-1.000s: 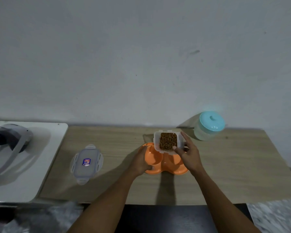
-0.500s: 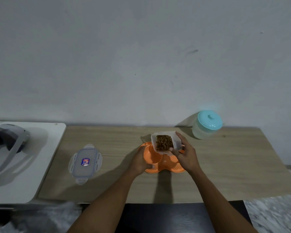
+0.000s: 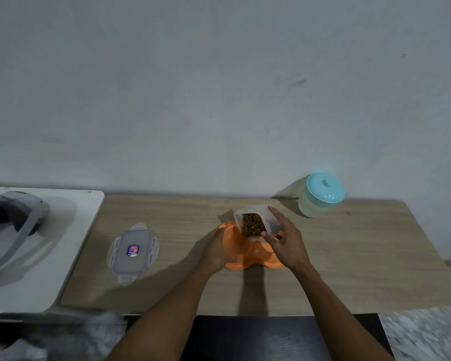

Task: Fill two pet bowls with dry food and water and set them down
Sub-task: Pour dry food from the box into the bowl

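An orange double pet bowl [image 3: 238, 252] lies on the wooden table [image 3: 349, 269]. My left hand [image 3: 215, 252] grips its left rim. My right hand [image 3: 287, 243] holds a clear plastic food container [image 3: 270, 220] of brown kibble [image 3: 250, 225], tilted to the left with its open mouth over the bowl's left cup. The bowl's right cup is mostly hidden behind my right hand.
The container's clear lid [image 3: 132, 252] with a blue label lies on the table to the left. A pale jar with a turquoise lid [image 3: 320, 195] stands at the back right by the wall. A white side table [image 3: 71, 256] on the left carries a grey headset [image 3: 13, 217].
My right hand has tipped the food container from upright to steeply tilted leftward, and the kibble has slid toward its mouth. My left hand has stayed on the bowl.
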